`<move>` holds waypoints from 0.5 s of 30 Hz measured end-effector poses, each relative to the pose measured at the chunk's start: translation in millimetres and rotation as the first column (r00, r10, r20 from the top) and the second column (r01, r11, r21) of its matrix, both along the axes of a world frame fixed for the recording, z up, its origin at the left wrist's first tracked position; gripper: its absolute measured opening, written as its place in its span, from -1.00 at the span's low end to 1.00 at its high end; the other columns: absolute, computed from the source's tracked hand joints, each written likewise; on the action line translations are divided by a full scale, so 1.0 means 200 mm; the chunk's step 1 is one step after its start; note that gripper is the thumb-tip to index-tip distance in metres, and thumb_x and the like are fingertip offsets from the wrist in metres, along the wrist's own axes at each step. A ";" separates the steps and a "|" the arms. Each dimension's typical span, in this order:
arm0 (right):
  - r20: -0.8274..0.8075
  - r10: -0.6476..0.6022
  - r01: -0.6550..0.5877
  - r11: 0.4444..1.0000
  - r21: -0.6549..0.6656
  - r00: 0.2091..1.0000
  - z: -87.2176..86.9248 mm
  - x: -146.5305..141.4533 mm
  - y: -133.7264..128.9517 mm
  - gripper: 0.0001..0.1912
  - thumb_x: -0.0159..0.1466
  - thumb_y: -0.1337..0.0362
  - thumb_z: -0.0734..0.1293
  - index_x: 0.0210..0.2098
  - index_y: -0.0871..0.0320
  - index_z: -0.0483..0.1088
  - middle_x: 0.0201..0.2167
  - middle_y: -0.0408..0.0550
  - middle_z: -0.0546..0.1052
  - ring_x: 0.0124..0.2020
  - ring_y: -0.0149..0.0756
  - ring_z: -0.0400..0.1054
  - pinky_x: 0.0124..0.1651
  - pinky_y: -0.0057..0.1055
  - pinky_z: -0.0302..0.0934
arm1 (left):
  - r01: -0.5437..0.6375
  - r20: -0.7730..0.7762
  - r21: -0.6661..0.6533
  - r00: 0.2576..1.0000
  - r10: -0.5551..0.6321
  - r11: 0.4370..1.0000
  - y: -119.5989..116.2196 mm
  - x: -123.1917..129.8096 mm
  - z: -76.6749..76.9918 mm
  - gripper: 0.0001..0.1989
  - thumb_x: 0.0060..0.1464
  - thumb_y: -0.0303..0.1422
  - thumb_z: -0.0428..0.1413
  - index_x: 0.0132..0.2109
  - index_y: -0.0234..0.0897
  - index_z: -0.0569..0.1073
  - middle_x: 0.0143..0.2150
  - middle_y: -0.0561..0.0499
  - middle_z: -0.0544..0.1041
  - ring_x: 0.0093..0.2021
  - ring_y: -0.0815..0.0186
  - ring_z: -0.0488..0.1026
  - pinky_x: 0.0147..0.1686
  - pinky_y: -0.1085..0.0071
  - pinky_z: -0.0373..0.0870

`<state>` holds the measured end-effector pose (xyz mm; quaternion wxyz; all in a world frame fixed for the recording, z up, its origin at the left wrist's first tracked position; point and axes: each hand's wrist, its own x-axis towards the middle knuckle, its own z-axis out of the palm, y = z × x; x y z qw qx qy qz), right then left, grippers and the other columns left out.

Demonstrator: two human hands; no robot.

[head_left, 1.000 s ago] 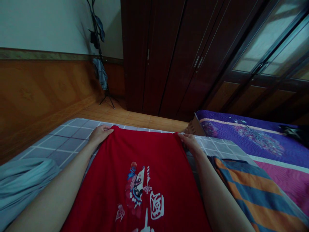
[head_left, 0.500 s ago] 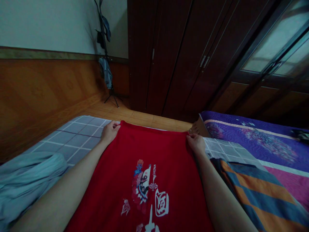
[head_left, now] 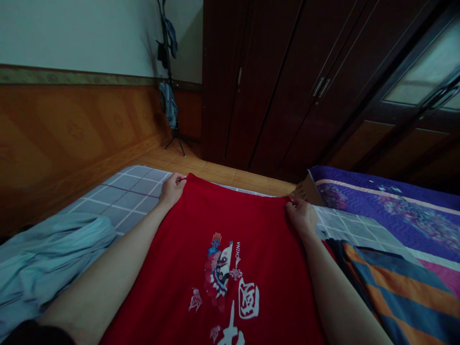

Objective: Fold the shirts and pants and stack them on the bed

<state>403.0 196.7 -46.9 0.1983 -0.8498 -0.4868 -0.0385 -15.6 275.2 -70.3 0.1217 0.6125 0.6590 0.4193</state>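
Note:
A red T-shirt (head_left: 215,268) with a white and multicoloured opera-mask print and the word "CHINA" lies spread flat on a grey checked mat (head_left: 132,191). My left hand (head_left: 172,189) pinches the far left corner of its edge. My right hand (head_left: 302,216) grips the far right corner between fingers and thumb. Both forearms rest over the shirt's sides, and the lower part of the print runs out of view.
A rumpled pale blue blanket (head_left: 46,258) lies to the left. On the right are an orange and blue striped cloth (head_left: 391,292) and a purple quilted bedspread (head_left: 391,211). Beyond the mat are a wooden floor, dark wardrobes (head_left: 287,86) and a coat stand (head_left: 170,86).
The view has swung, shifting the room and the shirt to the right in the picture. Both hands keep hold of the shirt's far edge, and the shirt still lies flat.

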 end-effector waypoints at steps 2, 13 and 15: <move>0.003 -0.013 0.013 0.999 0.034 1.000 0.00 -0.01 0.00 -0.65 0.23 0.13 0.19 -0.20 0.16 0.53 -0.35 0.14 0.57 -0.32 -0.11 0.44 -0.39 -0.35 0.10 | 0.034 0.050 0.036 0.998 -0.036 0.999 0.01 0.01 0.01 -0.79 0.03 -0.39 -0.05 -0.19 -0.29 0.39 -0.21 -0.05 0.54 -0.19 0.26 0.48 -0.15 0.38 0.38; 0.029 -0.004 0.003 0.999 0.050 1.000 0.01 -0.02 0.01 -0.64 0.28 0.14 0.16 -0.07 0.12 0.46 -0.29 0.08 0.56 -0.26 -0.13 0.42 -0.31 -0.35 0.13 | 0.164 0.087 0.063 0.982 -0.169 0.984 0.00 0.00 -0.01 -0.45 -0.06 -0.54 -0.11 0.13 -0.35 0.32 -0.12 -0.04 0.56 -0.17 0.30 0.51 -0.18 0.43 0.43; 0.045 0.008 -0.008 1.000 0.006 0.999 0.01 -0.02 0.00 -0.67 0.25 0.14 0.19 -0.14 0.14 0.49 -0.33 0.12 0.55 -0.28 -0.07 0.43 -0.31 -0.31 0.15 | 0.122 0.042 0.039 0.991 -0.124 0.992 0.00 -0.02 -0.02 -0.52 -0.06 -0.52 -0.07 0.06 -0.38 0.39 -0.18 -0.08 0.56 -0.21 0.24 0.51 -0.18 0.38 0.42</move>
